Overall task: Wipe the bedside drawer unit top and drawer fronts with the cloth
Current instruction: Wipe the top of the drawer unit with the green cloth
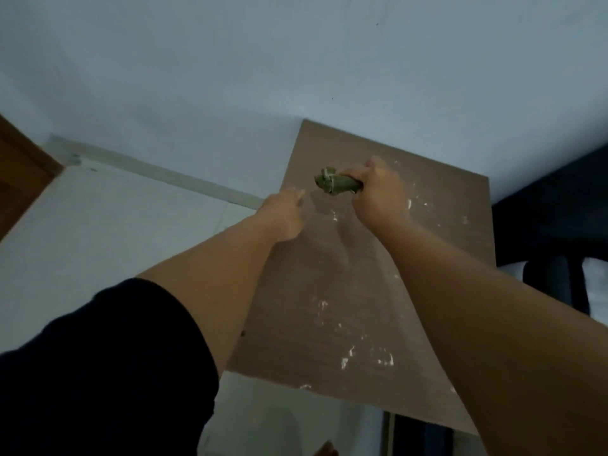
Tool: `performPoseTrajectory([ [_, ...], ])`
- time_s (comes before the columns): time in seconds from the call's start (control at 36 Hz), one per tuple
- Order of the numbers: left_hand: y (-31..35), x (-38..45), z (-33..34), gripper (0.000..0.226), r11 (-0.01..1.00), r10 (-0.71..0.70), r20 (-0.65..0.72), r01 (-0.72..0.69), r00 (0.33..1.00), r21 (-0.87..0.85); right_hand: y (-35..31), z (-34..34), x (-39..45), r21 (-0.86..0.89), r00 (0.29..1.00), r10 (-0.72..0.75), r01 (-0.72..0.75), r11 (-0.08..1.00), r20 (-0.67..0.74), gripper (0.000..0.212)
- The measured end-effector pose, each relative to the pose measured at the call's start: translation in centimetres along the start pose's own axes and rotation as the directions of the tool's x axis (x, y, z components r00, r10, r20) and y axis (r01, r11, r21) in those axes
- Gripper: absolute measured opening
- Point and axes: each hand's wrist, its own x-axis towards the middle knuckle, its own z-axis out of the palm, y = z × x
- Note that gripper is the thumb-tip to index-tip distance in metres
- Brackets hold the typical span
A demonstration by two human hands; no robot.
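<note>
We hold the cloth, a green wad, bunched in our right hand over the far part of the unit top. It looks soft and light, so it will crush and slip through a loose grip; we judge it best held as a firm ball in the palm, with a pad of fabric left free below to meet the surface. At present most of the free fabric sticks out to the left of the fist, and we cannot tell whether it touches the top.

The top is a flat brown panel, stiff and smooth, flecked with white marks near its front edge and around the middle. These look dried on, so we expect to press and rub, not just sweep. The drawer fronts are out of view below the front edge.

Our right hand is closed tight around the cloth. Our left hand reaches toward the top's left edge, close to the cloth but apart from it; it holds nothing, and the blur keeps us from telling how far its fingers are spread. Behind the unit stands a pale wall.
</note>
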Motion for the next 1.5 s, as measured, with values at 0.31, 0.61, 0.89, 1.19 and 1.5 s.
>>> performPoseTrajectory([
  [0.31,1.3,9.0,1.2,0.065,0.925,0.080,0.108,-0.114,0.991,0.363,4.1,1.9,9.2,-0.015,0.987,0.054,-0.057,0.998,-0.150,0.044],
  [0.61,1.2,12.9,-0.1,0.087,0.900,0.123,0.159,-0.178,0.980,0.398,5.8,5.3,15.3,-0.086,0.988,0.043,-0.056,0.995,-0.147,0.048],
  [0.89,1.1,13.6,-0.6,0.089,0.896,0.126,0.199,-0.198,0.972,0.398,6.3,8.1,17.7,-0.156,1.000,0.026,-0.024,0.988,0.016,0.050],
  [1.19,0.8,13.5,-0.6,0.089,0.879,0.153,0.138,-0.198,0.979,0.434,6.4,7.3,16.8,-0.008,0.990,0.109,-0.108,0.994,0.093,0.055],
  [1.5,0.9,11.4,0.9,0.075,0.903,0.089,-0.064,-0.053,0.994,0.426,5.1,7.1,9.0,0.123,0.974,0.194,-0.208,0.970,0.114,0.030],
])
